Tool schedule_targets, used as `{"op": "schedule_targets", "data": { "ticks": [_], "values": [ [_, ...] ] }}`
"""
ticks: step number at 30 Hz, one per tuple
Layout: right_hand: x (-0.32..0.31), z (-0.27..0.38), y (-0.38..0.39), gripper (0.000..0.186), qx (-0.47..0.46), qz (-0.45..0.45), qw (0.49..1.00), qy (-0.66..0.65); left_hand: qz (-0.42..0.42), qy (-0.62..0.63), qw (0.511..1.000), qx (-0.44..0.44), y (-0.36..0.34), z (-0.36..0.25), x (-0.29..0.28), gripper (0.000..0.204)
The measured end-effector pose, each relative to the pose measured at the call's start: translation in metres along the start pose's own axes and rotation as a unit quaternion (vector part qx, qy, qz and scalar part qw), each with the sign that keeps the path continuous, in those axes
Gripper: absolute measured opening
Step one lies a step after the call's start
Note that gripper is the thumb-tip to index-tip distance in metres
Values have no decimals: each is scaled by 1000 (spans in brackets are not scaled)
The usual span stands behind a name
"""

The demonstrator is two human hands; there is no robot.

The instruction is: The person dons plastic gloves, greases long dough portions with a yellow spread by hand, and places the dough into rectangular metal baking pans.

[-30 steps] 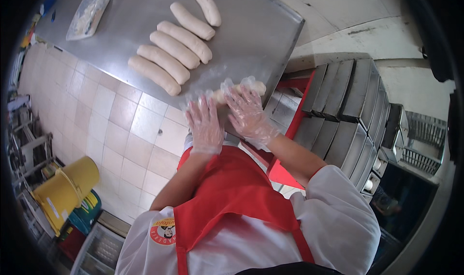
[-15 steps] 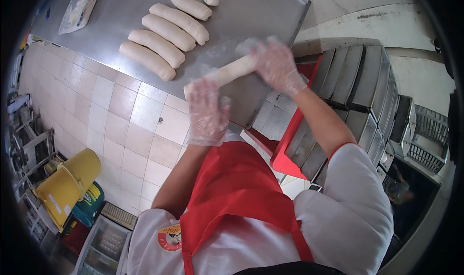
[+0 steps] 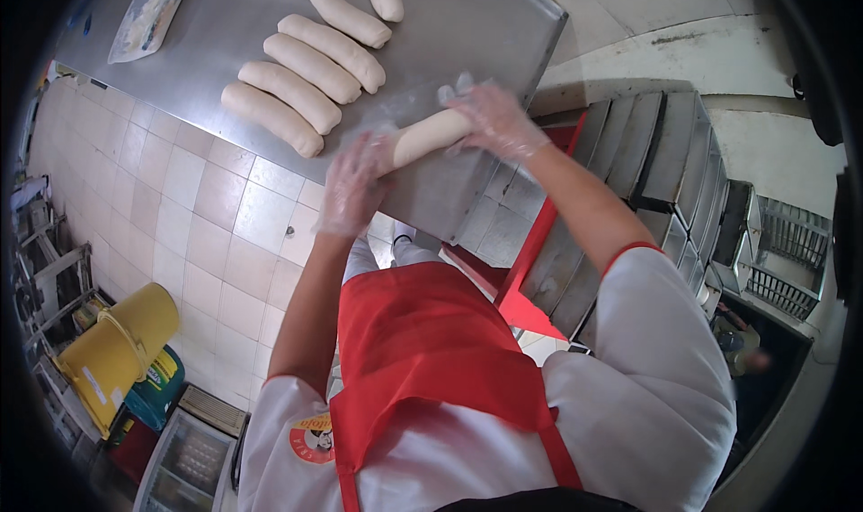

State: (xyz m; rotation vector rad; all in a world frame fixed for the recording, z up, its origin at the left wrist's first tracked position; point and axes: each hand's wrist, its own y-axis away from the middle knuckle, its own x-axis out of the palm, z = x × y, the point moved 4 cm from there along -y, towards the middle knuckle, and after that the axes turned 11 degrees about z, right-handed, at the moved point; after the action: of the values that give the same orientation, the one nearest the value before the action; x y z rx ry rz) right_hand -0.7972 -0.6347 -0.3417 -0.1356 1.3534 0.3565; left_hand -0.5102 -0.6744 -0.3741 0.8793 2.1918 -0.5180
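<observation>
A pale dough log (image 3: 430, 140) lies slantwise at the near edge of the steel table, between my two hands in clear plastic gloves. My left hand (image 3: 352, 181) curls round its near left end. At the far right end, my right hand (image 3: 500, 124) grips the dough from above, with the loose glove tips sticking out past the fingers. Both ends are partly hidden by the hands. Just left of my hands, several finished dough logs (image 3: 310, 67) rest side by side in a slanting row.
The steel table (image 3: 193, 58) carries a clear plastic container (image 3: 150, 17) with a pale substance at its far left. Metal baking pans (image 3: 629, 143) stand stacked on a red rack (image 3: 530, 283) to my right. Yellow buckets (image 3: 112, 350) are on the tiled floor side, lower left.
My left hand, flatter on the dough before, has shifted left and now curls round the end. My right hand has moved slightly left. The dough log has moved a little with them.
</observation>
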Motion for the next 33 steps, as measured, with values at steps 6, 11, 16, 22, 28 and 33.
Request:
{"op": "schedule_targets", "data": {
  "ticks": [6,11,16,22,28,33],
  "values": [
    [-28,8,-22,65,-15,55,991,-118,55,8,987,-149,-23,-9,-25,44],
    [16,62,16,61,18,-27,999,39,3,-302,946,-116,38,-40,42,66],
    [36,34,-39,58,147,-71,985,60,24,-269,950,-159,-66,-37,26,73],
    [9,-1,-79,57,110,-144,979,98,27,-282,953,-108,-81,-19,24,73],
    [0,26,25,59,-5,-15,999,37,73,-165,981,-68,36,-41,7,94],
    [6,30,-6,68,91,42,990,-103,42,-25,997,61,1,40,23,94]
  ]
}}
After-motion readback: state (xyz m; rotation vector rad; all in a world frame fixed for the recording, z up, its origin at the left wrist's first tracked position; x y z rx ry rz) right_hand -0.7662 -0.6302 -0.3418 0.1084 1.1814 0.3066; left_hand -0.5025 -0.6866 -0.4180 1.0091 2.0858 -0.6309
